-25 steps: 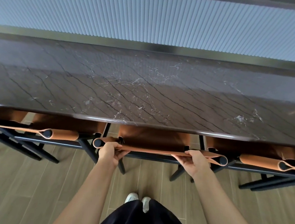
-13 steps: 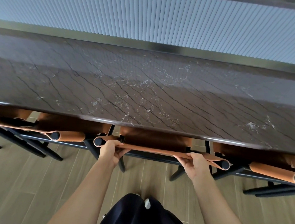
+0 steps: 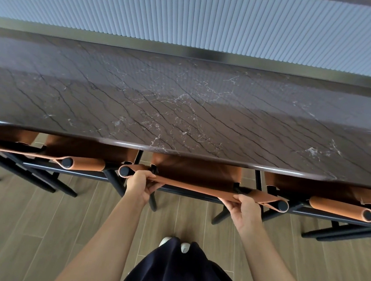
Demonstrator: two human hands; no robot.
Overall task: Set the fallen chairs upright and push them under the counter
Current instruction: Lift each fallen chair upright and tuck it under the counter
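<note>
A long dark marble counter (image 3: 182, 108) runs across the view. Straight ahead stands the middle chair (image 3: 196, 171), upright, black-framed with a tan leather seat and backrest strap; its seat is under the counter's edge. My left hand (image 3: 141, 184) is shut on the left part of that backrest strap. My right hand (image 3: 244, 209) is shut on the strap near its right end. A left chair (image 3: 83, 164) and a right chair (image 3: 335, 207), same make, stand upright on either side, seats under the counter.
A ribbed grey wall panel (image 3: 191, 13) rises behind the counter. Wood-look floor planks (image 3: 15, 226) lie beneath. My dark skirt and white shoes (image 3: 185, 248) are close behind the middle chair. Part of another chair (image 3: 5, 138) shows at far left.
The middle chair has slid a little farther under the counter while both hands kept their grip on its backrest. My feet have stepped closer and the view has shifted slightly left.
</note>
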